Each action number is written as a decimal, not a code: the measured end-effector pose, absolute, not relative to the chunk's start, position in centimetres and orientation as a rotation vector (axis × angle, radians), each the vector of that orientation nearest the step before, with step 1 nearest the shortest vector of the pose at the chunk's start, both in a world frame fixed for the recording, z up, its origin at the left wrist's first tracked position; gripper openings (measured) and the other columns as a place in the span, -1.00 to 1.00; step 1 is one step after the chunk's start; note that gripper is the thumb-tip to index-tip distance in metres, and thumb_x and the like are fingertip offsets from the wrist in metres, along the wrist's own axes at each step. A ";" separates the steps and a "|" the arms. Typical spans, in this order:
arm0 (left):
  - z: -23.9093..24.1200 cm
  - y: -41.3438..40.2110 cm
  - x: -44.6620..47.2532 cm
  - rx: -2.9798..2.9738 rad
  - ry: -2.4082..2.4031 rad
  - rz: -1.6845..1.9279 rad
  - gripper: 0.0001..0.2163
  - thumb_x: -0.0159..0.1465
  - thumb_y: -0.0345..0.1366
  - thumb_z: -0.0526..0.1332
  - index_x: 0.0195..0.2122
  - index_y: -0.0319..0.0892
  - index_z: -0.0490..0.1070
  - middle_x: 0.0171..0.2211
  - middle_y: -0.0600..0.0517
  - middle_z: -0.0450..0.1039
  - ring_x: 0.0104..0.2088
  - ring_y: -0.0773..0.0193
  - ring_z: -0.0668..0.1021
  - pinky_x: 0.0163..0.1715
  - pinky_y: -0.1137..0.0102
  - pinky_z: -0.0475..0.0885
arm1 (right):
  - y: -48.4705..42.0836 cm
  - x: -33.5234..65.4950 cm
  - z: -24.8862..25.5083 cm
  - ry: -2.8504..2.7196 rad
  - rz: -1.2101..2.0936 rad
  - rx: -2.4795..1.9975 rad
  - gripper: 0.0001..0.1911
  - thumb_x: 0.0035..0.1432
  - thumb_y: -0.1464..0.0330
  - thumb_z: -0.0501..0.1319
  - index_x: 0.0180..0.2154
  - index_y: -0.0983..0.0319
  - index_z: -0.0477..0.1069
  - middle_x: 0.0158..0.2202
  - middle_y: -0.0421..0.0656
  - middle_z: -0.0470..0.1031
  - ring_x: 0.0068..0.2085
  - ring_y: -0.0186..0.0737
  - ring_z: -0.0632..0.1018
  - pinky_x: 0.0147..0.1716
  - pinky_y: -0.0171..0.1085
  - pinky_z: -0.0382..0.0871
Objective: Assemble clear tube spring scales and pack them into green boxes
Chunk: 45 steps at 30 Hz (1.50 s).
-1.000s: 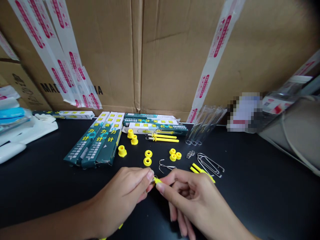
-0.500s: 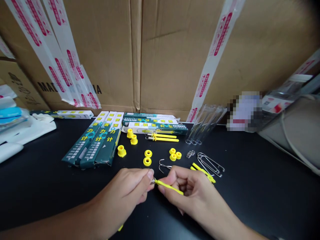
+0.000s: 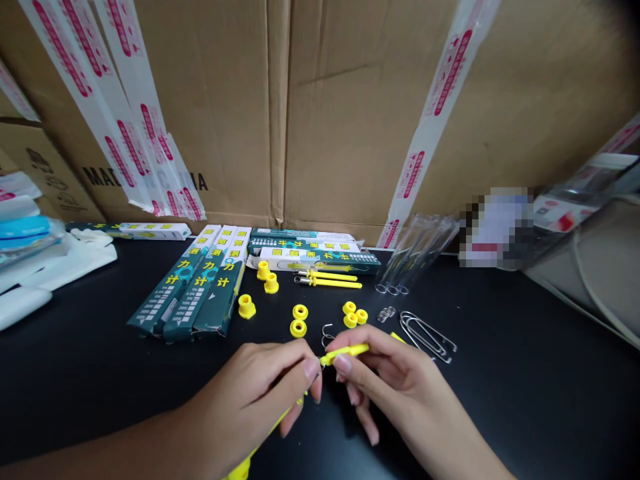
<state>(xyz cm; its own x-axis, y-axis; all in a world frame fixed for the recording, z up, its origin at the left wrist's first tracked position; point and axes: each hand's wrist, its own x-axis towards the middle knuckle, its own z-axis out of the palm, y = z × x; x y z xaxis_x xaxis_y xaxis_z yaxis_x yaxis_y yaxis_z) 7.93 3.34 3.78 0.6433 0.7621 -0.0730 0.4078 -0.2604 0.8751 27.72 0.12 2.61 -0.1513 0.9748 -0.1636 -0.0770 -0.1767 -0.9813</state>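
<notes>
Between its thumb and index finger, my left hand (image 3: 280,380) pinches a small metal spring, mostly hidden, with a bit of wire showing at its fingertips. My right hand (image 3: 385,373) holds a slim yellow plastic rod (image 3: 350,352) between thumb and forefinger, its other fingers loosely curled. The rod's left end meets the wire at my left fingertips. Below my left palm runs a longer yellow plastic piece (image 3: 240,470); whether that hand grips it, I cannot tell. Behind my right fingers a wire hook (image 3: 327,328) is partly covered.
Yellow collars (image 3: 299,328), small springs (image 3: 386,314), long wire hooks (image 3: 427,337) and two rods with springs (image 3: 333,283) lie on the black table. Printed boxes (image 3: 195,287) and clear tubes (image 3: 400,287) are behind. A large carton (image 3: 340,147) closes off the back.
The yellow rod has tipped up from slanting down-right, and my right hand has shifted its grip along it. More of the yellow piece under my left hand shows now.
</notes>
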 end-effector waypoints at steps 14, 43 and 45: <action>3.4 3.7 8.3 1.770 0.912 0.415 -0.74 0.36 -0.13 0.17 -0.27 -0.18 0.56 -0.58 0.10 0.59 -0.65 0.39 0.31 -0.61 0.50 0.14 | 0.5 28.0 3.0 -0.948 1.625 -1.017 -0.76 0.09 0.23 0.51 -0.24 0.21 0.62 -0.39 -0.26 0.50 -0.53 -0.47 0.43 -0.54 -0.48 0.45; 3.7 3.7 7.7 1.830 0.899 0.360 -0.63 0.17 -0.17 0.43 0.01 -0.09 0.57 -0.35 0.11 0.70 -0.55 0.41 0.39 -0.61 0.49 0.09 | 1.6 30.9 5.2 -0.898 1.148 -0.926 -0.79 0.18 0.25 0.46 -0.13 0.11 0.63 -0.19 -0.19 0.70 -0.15 -0.18 0.73 -0.12 -0.39 0.63; 3.4 3.7 7.6 1.845 0.905 0.365 -0.66 0.20 -0.15 0.41 -0.02 -0.12 0.58 -0.40 0.10 0.69 -0.55 0.39 0.40 -0.61 0.49 0.11 | 1.7 31.2 5.3 -0.887 1.131 -0.930 -0.78 0.19 0.25 0.45 -0.12 0.12 0.63 -0.18 -0.17 0.70 -0.17 -0.21 0.72 -0.12 -0.40 0.63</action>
